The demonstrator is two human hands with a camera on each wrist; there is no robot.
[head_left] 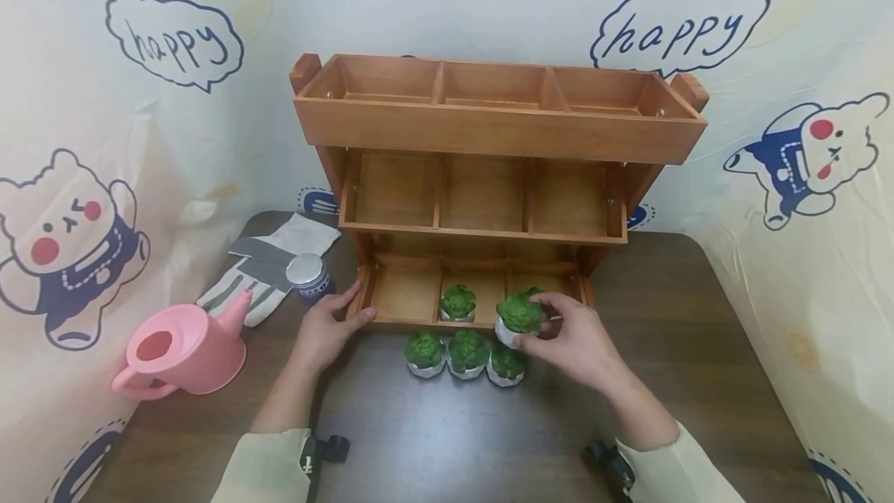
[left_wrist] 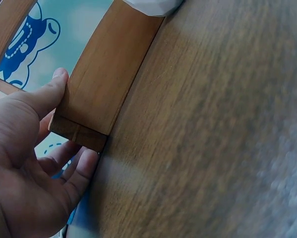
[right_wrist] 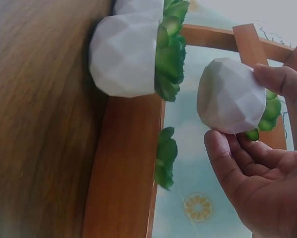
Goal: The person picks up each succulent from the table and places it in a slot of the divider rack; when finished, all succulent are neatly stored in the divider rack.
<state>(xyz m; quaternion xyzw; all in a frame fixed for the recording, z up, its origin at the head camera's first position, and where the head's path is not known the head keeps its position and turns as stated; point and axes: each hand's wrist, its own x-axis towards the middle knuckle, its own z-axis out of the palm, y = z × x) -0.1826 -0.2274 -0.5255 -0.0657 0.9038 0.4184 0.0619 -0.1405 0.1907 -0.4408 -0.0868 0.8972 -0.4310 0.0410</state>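
A: Your left hand (left_wrist: 31,163) grips the end of a wooden panel (left_wrist: 106,69). Thumb placement?

B: Your thumb (left_wrist: 54,89) lies against one long edge; your curled fingers (left_wrist: 83,171) bend in close to the darker end face.

A: Surface beside it?

B: Wood-grained tabletop (left_wrist: 203,109), filling the right of your view and meeting the panel's other long edge. Lower right corner: glossy, blurred.

A: At the panel's far end?

B: A white faceted object (left_wrist: 155,5), cut off by your view's top edge; contact undetermined.

A: Background?

B: Pale blue-green backdrop (left_wrist: 76,32) with a dark-blue printed figure (left_wrist: 22,52); wooden bar (left_wrist: 3,32), upper left.
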